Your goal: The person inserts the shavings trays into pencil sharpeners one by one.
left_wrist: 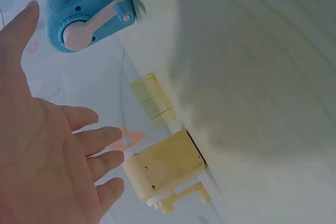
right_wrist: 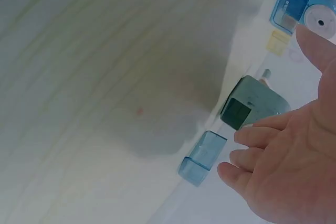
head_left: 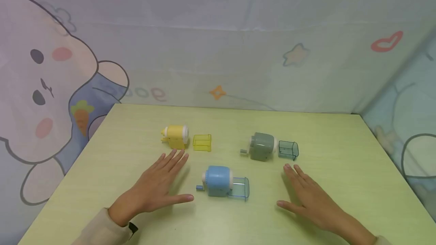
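Three hand-crank pencil sharpeners stand on the table. The blue pencil sharpener (head_left: 218, 181) is nearest, its clear blue shavings drawer (head_left: 241, 188) reaching out at its right side. Farther back on the left is the yellow pencil sharpener (head_left: 176, 137), with a clear yellow drawer (head_left: 202, 143) apart from it. A grey-green pencil sharpener (head_left: 262, 146) stands back right beside its clear drawer (head_left: 288, 149). My left hand (head_left: 157, 184), fingers spread, is left of the blue sharpener, fingertips just before the yellow one. My right hand (head_left: 310, 199), also spread, is in front of the grey-green sharpener's drawer. Both hands hold nothing.
The pale yellow-green table (head_left: 238, 226) ends at a printed cloth backdrop (head_left: 204, 48) behind, with more cloth (head_left: 408, 124) along the right side. A dark band or strap (head_left: 133, 228) shows at the left sleeve.
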Demonstrator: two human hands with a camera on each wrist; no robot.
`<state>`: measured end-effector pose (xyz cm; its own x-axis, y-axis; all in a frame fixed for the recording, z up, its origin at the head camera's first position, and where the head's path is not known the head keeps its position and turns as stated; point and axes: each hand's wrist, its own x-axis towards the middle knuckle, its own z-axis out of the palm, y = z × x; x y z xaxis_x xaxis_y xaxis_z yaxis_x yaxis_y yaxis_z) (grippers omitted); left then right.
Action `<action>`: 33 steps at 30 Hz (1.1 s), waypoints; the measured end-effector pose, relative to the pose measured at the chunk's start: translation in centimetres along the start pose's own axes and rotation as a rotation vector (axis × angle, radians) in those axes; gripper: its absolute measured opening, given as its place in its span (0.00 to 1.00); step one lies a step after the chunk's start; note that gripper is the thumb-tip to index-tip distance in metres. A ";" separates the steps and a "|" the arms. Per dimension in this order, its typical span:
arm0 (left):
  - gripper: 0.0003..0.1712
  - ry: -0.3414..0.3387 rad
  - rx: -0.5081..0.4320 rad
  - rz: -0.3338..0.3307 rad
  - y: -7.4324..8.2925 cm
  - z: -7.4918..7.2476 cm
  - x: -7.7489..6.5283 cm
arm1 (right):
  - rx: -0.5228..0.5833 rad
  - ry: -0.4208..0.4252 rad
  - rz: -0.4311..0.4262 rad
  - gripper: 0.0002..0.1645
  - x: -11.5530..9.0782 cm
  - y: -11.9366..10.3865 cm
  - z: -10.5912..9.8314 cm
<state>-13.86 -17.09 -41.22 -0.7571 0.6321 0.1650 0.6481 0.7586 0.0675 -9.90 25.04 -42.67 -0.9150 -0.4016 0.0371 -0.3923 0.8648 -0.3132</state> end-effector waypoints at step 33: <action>0.37 0.281 -0.254 0.250 1.9 0.8 2.8 | 0.421 0.063 -0.086 0.32 2.7 -2.2 1.1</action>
<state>-14.83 -13.70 -41.42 -0.5454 0.6972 0.4652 0.8346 0.5029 0.2249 -11.39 21.74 -42.97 -0.8896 -0.4367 0.1338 -0.4071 0.6254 -0.6657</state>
